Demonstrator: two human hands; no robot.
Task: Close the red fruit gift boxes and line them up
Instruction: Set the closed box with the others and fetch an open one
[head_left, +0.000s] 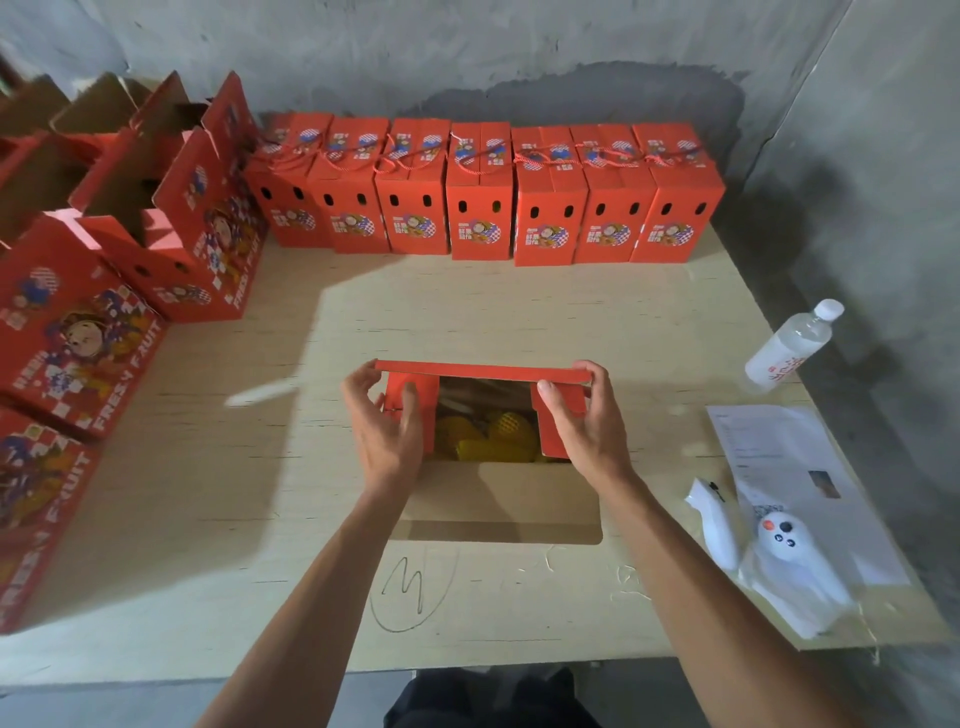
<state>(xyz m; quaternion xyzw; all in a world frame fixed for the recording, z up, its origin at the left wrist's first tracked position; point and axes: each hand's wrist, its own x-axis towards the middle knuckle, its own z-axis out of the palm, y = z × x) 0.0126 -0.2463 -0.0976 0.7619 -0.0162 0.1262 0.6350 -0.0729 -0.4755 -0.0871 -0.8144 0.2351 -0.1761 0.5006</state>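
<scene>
An open red fruit gift box (483, 370) stands in the middle of the table, yellow fruit (493, 439) showing inside. Its near cardboard flap (498, 501) lies folded out toward me. My left hand (384, 423) presses the left side flap inward, thumb at the far flap's left end. My right hand (587, 421) presses the right side flap, thumb on top, fingers at the far flap's right end. Several closed red boxes (483, 197) with rope handles stand in a row along the back wall.
Several open red boxes (171, 218) crowd the left edge of the wooden table (519, 312). At the right lie a plastic bottle (789, 345), printed paper (795, 467) and a white bagged toy (784, 551). Concrete walls rise behind and to the right.
</scene>
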